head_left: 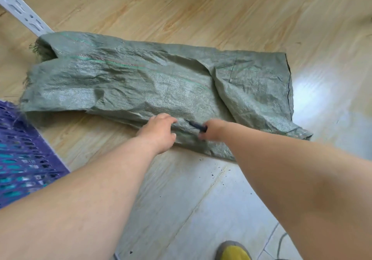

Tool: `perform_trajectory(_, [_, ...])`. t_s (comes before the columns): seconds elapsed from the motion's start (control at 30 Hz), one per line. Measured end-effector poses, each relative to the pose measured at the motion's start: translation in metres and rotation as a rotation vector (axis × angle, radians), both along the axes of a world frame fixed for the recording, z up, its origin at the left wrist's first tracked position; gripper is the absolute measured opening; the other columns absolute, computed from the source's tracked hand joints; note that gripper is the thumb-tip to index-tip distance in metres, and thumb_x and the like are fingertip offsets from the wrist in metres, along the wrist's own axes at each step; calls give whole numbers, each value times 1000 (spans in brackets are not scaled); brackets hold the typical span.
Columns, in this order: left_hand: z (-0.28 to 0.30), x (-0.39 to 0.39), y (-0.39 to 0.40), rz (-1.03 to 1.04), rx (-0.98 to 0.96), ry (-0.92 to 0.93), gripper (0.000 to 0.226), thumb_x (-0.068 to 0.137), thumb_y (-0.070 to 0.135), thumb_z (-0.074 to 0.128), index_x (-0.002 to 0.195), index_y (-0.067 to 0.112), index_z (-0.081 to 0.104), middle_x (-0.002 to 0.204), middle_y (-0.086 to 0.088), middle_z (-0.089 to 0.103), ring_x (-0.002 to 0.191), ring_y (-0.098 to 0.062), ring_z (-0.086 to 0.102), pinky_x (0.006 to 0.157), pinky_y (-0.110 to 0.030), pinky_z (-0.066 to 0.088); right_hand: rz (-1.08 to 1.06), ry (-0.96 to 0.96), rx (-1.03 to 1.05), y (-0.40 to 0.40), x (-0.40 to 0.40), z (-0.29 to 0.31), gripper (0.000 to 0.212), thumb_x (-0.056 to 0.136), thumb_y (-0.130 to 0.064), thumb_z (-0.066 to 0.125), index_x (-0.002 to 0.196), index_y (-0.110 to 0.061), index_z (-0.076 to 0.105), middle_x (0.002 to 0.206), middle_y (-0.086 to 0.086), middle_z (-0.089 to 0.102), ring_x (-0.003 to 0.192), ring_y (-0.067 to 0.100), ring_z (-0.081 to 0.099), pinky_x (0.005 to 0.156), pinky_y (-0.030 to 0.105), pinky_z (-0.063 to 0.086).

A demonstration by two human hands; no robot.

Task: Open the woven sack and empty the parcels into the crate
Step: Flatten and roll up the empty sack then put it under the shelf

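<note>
One purple crate (24, 159) is cut off at the left edge, its contents blurred. One green woven sack (141, 86) lies flat on the floor (201, 8); no parcels show. The left hand (159, 132) pinches the sack's near edge. The right hand (210, 131), blurred, grips a dark tool (196, 126) against the sack.

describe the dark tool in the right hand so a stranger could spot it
Find the big green woven sack lying flat on the wooden floor. At its near edge two hands meet; the right hand grips a slim dark tool, tip pointing toward the left hand. It is the only thin black object on the sack.
</note>
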State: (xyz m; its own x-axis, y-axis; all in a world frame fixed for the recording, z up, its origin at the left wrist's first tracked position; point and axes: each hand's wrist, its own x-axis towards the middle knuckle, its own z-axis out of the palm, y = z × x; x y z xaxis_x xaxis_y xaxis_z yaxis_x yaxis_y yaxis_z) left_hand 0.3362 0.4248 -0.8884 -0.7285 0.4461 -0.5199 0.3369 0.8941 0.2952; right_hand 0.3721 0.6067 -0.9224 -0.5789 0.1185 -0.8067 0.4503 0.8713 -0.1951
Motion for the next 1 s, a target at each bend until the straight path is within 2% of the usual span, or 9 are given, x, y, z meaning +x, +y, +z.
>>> perform_trajectory(0.13, [-6, 16, -1, -128, -83, -16, 50, 93, 28, 54, 142, 28, 42, 154, 5, 27, 142, -21, 22, 116, -37, 26, -33, -35, 206, 21, 10, 0, 28, 96, -26, 45, 112, -9, 61, 83, 7, 53, 80, 27, 56, 68, 35, 47])
perform_trajectory(0.27, [-7, 19, -1, -159, -102, -22, 51, 94, 30, 53, 143, 29, 40, 155, 5, 25, 143, -20, 20, 115, -38, 26, -53, -136, 388, 44, 22, 0, 51, 91, -30, 50, 138, -12, 49, 138, 17, 45, 129, 40, 42, 103, 51, 41])
perform_trajectory(0.4, [-5, 18, -4, -132, -90, -8, 48, 94, 28, 53, 141, 30, 42, 153, 6, 27, 141, -19, 21, 113, -38, 29, -15, 460, 732, 63, -14, 41, 19, 87, -4, 60, 101, -16, 55, 160, 15, -18, 146, 43, -13, 107, 69, 19])
perform_trajectory(0.5, [-1, 15, -7, -109, -97, 3, 47, 95, 28, 52, 141, 30, 43, 153, 6, 27, 141, -19, 21, 112, -38, 29, -231, 516, 550, 55, -32, 49, 31, 87, 1, 54, 113, -16, 54, 153, 17, 25, 138, 38, 32, 93, 58, 44])
perform_trajectory(0.57, [1, 14, -10, -93, -95, 8, 46, 95, 28, 51, 141, 29, 43, 152, 6, 28, 141, -18, 21, 112, -38, 30, -452, 392, 278, 35, -25, 30, 27, 93, -8, 52, 118, -13, 57, 111, 14, 59, 98, 31, 61, 75, 41, 54])
perform_trajectory(0.63, [3, 12, -15, -58, -83, 14, 45, 96, 28, 50, 141, 29, 43, 151, 7, 29, 141, -18, 22, 112, -37, 30, -433, 308, 96, 12, -9, 9, 20, 94, -18, 55, 112, -16, 61, 92, 6, 62, 83, 27, 64, 69, 36, 54])
perform_trajectory(0.73, [3, 12, -22, 25, -66, 24, 42, 96, 27, 49, 139, 27, 46, 148, 7, 34, 139, -17, 25, 110, -36, 31, -47, 195, 51, -6, 7, -12, 17, 91, -22, 58, 108, -23, 59, 86, 0, 57, 84, 26, 59, 71, 33, 49])
perform_trajectory(0.87, [4, 13, -29, 67, -81, 23, 40, 97, 26, 49, 137, 26, 47, 145, 6, 37, 137, -18, 28, 110, -36, 32, 199, -47, 272, -8, 15, -5, 24, 93, -18, 52, 117, -18, 52, 112, 4, 55, 109, 29, 59, 85, 37, 48])
perform_trajectory(1.0, [4, 11, -34, 100, -42, 87, 41, 96, 23, 49, 138, 26, 47, 145, 6, 37, 136, -19, 29, 109, -36, 32, 38, -177, 523, 2, 33, 3, 30, 94, -18, 46, 120, -9, 58, 121, 10, 60, 111, 32, 58, 93, 42, 47])
